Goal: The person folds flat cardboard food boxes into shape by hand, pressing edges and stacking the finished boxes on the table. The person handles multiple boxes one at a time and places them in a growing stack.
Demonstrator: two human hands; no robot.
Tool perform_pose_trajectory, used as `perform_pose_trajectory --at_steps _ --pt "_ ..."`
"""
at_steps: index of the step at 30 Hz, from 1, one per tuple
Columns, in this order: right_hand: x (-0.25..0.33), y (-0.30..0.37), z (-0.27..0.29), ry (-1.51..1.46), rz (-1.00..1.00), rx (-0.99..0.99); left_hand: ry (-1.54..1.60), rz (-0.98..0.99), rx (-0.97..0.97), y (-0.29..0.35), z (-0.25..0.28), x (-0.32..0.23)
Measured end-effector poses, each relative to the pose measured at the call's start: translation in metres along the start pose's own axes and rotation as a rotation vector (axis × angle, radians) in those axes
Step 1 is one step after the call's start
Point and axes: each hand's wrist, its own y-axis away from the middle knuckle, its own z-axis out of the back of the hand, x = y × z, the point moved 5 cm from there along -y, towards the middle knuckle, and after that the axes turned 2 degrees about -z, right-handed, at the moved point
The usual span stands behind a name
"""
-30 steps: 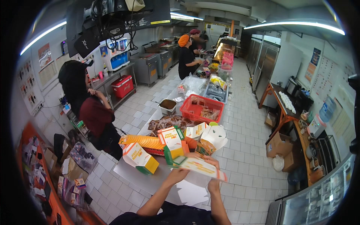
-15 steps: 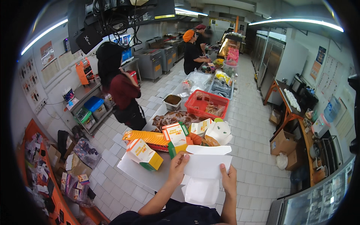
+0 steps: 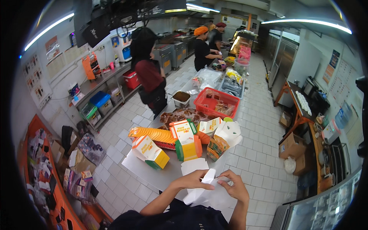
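Note:
In front of my body I hold a white paper food carton (image 3: 203, 196), partly folded, its inner white side up. My left hand (image 3: 197, 180) grips its left side near an upright flap. My right hand (image 3: 234, 187) pinches a flap at the right edge between thumb and fingers. A white panel of the carton (image 3: 193, 165) stretches away over the table. Just beyond stand a printed white, orange and green box (image 3: 150, 152), another like it (image 3: 186, 140), and a box with its white top flaps open (image 3: 218, 143).
A row of orange rounds (image 3: 155, 137) lies behind the boxes on the metal table (image 3: 134, 163). Farther along are brown packets (image 3: 180, 116), a red crate (image 3: 203, 105) and a metal pan of brown sauce (image 3: 181, 97). A person in dark red (image 3: 147, 76) stands left of the table.
The carton, held flat and wide before, is now lower and folding, with its flaps raised. My hands have come closer together. The person in dark red has shifted right in view.

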Motion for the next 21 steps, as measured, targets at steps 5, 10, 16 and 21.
perform_pose_trajectory --at_steps 5,10,16,21 --pt "0.015 -0.007 -0.004 0.155 -0.050 -0.102 -0.231 -0.081 -0.363 -0.009 0.001 -0.006" --pt "0.020 -0.008 -0.013 0.068 -0.022 -0.325 -0.368 -0.293 -0.436 -0.006 -0.007 -0.006" --pt "0.032 -0.004 -0.023 0.141 -0.011 -0.328 -0.668 -0.381 -0.619 0.005 -0.027 -0.012" --pt "0.014 -0.008 -0.009 0.067 -0.034 -0.201 -0.367 -0.348 -0.382 0.007 -0.026 -0.010"
